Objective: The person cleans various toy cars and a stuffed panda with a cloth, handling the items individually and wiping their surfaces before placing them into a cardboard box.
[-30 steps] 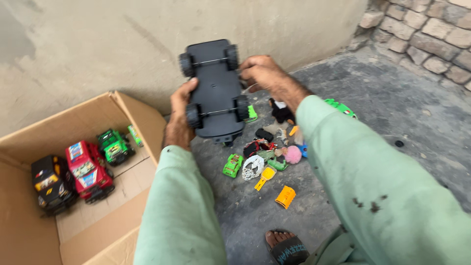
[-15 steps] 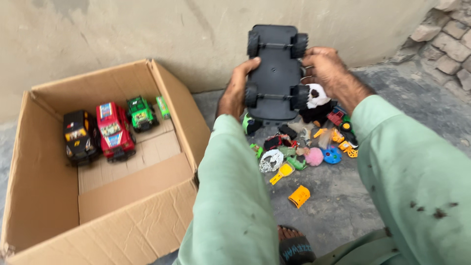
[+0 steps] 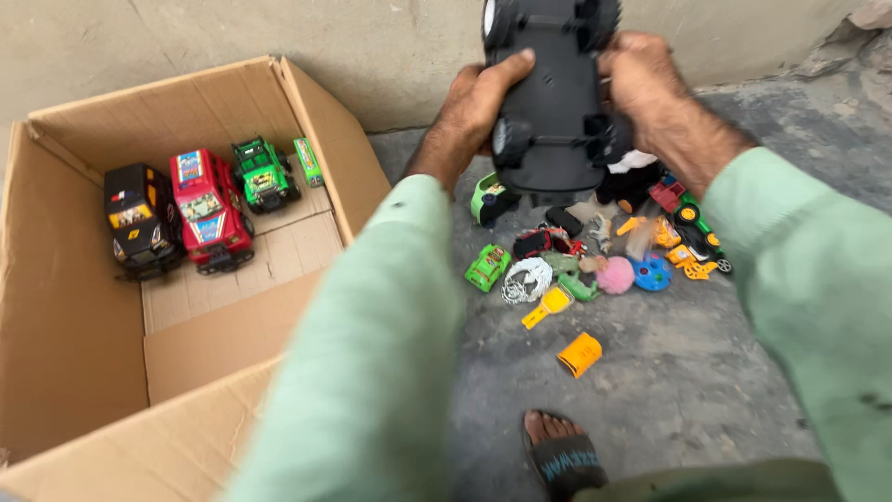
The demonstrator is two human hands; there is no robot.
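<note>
I hold a large black toy car [image 3: 550, 102] up in front of me with its underside and wheels facing the camera. My left hand [image 3: 476, 110] grips its left side and my right hand [image 3: 643, 85] grips its right side. Below it, on the grey ground, lies a pile of small toys [image 3: 595, 256]: a green toy car [image 3: 487, 267], a pink ball [image 3: 615, 276], a blue disc [image 3: 650, 273] and yellow pieces. At the left stands an open cardboard box [image 3: 84, 372] that holds a black toy truck [image 3: 136, 221], a red one [image 3: 208, 210] and a green one [image 3: 264, 174].
A plastered wall [image 3: 186, 37] runs behind the box. An orange toy piece [image 3: 580, 354] lies alone on the concrete. My foot in a dark sandal [image 3: 563, 455] rests at the bottom edge. Stone blocks show at the top right corner.
The view has shifted left, so the box now fills more of the frame. The black toy car stays in both hands, raised higher towards the top edge.
</note>
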